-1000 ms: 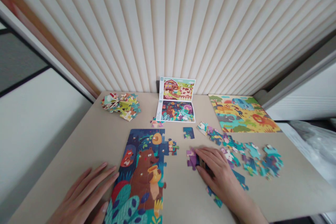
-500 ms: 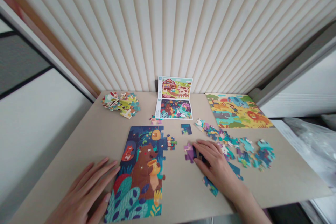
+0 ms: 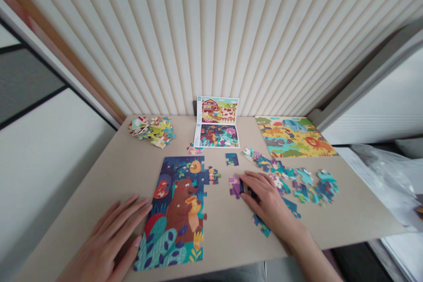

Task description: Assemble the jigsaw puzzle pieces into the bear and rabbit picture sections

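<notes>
Spread left hand (image 3: 109, 238) beside bear puzzle (image 3: 178, 216); cupped right hand (image 3: 267, 198) over dark piece (image 3: 252, 192) with unclear grip; risked dragging loose pieces (image 3: 261, 225) with wrist (image 3: 292, 233).

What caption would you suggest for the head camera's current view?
Left hand at the edge of a partial bear puzzle, right hand over loose pieces, picture sheet behind.

I am working in what is looking like an indoor room, perhaps in a home, though I am not seeing enough to be certain. A pale pleated screen (image 3: 205, 35) is rising behind my plain beige table (image 3: 95, 180), a bear puzzle (image 3: 176, 211) is lying here, and crumpled clear plastic (image 3: 385, 169) is sitting off to the right.
</notes>
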A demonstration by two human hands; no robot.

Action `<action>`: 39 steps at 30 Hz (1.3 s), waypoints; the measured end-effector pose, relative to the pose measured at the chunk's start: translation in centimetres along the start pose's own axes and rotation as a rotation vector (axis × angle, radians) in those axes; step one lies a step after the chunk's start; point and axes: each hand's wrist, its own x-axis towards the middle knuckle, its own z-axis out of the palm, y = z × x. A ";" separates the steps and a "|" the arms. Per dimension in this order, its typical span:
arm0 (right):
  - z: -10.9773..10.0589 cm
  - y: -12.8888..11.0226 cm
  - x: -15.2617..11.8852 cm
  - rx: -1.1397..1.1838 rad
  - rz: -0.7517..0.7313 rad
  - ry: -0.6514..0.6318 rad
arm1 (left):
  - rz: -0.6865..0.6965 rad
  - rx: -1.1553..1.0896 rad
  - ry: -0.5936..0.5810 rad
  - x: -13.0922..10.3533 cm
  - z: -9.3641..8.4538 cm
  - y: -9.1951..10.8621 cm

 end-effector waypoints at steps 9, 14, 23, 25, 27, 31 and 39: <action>0.0 0.0 0.0 -0.011 0.007 0.003 | 0.020 0.006 0.015 0.2 0.3 -0.2; 0.0 -0.1 0.0 -0.012 0.005 0.021 | 0.013 0.007 0.030 0.0 0.3 -0.3; -0.1 -0.3 0.1 -0.007 -0.013 0.045 | 0.026 0.013 0.017 0.7 -0.8 0.4; -0.1 -0.3 0.1 -0.006 -0.018 0.050 | 0.022 0.005 0.026 0.8 -0.9 0.5; 0.0 -0.2 0.1 -0.001 -0.021 0.053 | 0.017 -0.003 0.037 0.8 -0.9 0.5; -0.1 -0.2 0.3 -0.004 -0.031 0.059 | 0.023 -0.026 0.053 0.8 -0.8 0.4; -0.1 -0.1 1.1 0.009 -0.033 0.054 | 0.027 -0.025 0.061 0.9 -0.9 0.5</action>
